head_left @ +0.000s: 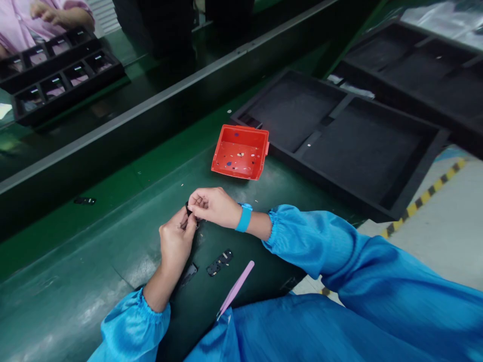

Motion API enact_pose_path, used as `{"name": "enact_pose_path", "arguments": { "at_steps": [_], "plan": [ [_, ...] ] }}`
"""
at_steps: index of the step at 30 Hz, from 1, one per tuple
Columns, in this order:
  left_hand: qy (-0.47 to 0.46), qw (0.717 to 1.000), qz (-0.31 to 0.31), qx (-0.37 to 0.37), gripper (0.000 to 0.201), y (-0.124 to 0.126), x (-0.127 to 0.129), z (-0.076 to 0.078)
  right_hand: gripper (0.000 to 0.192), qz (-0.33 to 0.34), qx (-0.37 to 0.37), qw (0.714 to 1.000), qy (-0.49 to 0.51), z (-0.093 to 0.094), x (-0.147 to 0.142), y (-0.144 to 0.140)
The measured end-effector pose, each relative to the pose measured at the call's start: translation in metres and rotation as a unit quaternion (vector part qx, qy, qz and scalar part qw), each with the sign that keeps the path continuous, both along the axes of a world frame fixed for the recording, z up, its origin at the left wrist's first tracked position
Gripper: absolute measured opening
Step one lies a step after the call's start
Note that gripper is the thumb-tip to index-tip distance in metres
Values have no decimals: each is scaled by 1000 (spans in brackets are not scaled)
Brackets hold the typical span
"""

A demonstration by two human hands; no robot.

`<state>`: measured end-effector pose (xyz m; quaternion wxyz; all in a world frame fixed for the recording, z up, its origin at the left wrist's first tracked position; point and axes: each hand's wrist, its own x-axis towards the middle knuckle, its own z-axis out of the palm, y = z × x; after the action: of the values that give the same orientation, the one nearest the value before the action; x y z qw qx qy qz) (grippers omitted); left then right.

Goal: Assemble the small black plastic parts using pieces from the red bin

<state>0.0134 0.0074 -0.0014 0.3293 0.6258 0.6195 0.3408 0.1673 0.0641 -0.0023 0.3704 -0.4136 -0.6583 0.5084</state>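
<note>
My left hand [176, 240] is closed, its thumb and fingers pinching a small black part [187, 208] above the green mat. Against the same part, my right hand [214, 205] has its fingertips pressed together; the fingers cover most of it, so its exact kind is hidden. Below the hands lies a black slotted phone-like component [220, 263] with small metal contacts. A second dark flat piece [189, 274] rests partly behind my left wrist. Pink tweezers [237, 289] lie near the table's front edge, touching my blue clothing at the tip.
A red bin [241, 173] with small scraps stands beyond my hands. Large black trays [377, 151] sit at the right. Another black component [85, 200] lies at left. Across the raised rail [158, 103], a person in pink has a hand over compartmented black trays [71, 83].
</note>
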Motion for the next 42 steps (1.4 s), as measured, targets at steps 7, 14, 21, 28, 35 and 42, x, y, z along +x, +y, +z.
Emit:
{"name": "enact_pose_path", "arguments": {
  "at_steps": [7, 14, 21, 28, 35, 42],
  "plan": [
    [27, 999, -9, 15, 26, 1, 1, 3, 8, 4, -7, 1000, -22, 2, 0, 1],
    [-4, 1000, 1, -27, 29, 2, -3, -1, 8, 20, -14, 1000, -10, 0, 0, 2],
    [-37, 998, 7, -45, 34, 3, -3, -2, 8, 35, -75, 996, 28, 1, 1, 2],
    [-43, 998, 1, -41, 31, 3, -2, 2, 8, 29, -74, 997, 25, 1, 1, 1],
    [-37, 998, 5, -41, 32, 3, -1, 3, 6, 12, -48, 999, 16, 0, 1, 3],
    [-107, 991, 14, -75, 35, 3, -2, 0, 11, 30, -97, 993, 63, 0, 3, 3]
  ]
}}
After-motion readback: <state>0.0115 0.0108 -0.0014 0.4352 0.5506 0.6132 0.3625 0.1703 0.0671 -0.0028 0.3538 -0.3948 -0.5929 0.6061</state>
